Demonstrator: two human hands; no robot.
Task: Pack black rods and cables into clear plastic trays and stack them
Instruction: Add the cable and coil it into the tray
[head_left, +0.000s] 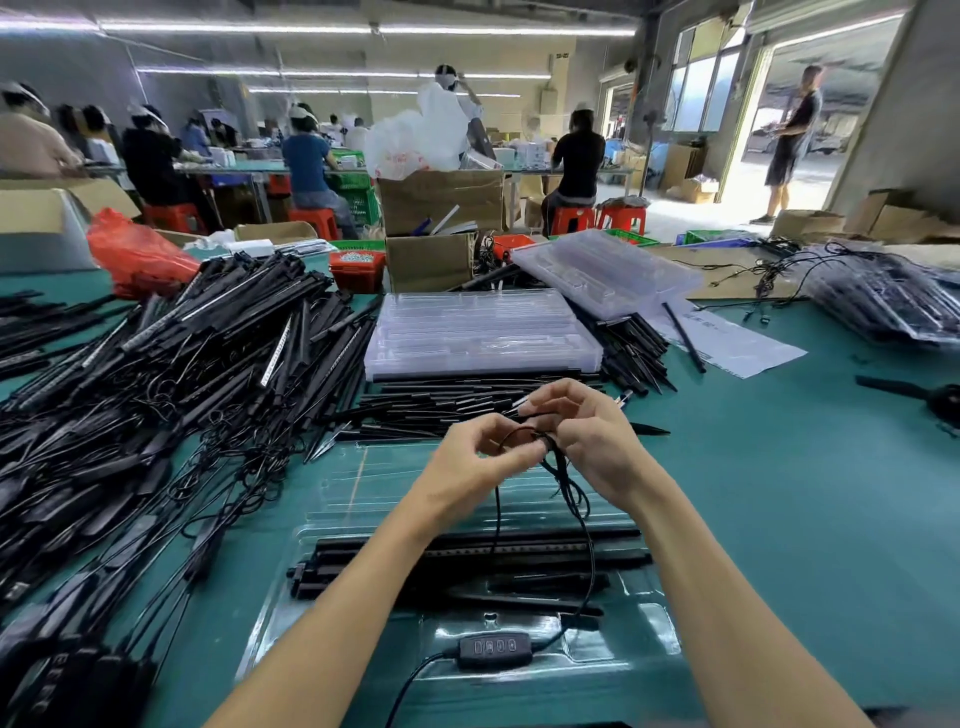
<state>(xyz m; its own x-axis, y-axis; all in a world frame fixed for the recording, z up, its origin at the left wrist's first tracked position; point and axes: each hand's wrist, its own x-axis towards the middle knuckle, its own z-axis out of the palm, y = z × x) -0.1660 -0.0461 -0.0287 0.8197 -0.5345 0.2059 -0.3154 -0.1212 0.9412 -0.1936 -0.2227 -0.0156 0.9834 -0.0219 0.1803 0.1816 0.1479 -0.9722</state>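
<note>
Left hand (485, 452) and right hand (582, 434) at centre, both pinching black cable (563, 483). Clear tray (291, 587) at 6 o'clock holds black rods (483, 556), inline controller (494, 649). Empty tray stack (480, 332) at 12. Loose rod pile (171, 374) at 9.

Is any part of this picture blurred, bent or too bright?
Head view: wide-angle bending curves the ceiling lights and walls; the doorway at right is overexposed; glare streaks the clear tray; the hands are slightly soft where they hold the cable.
</note>
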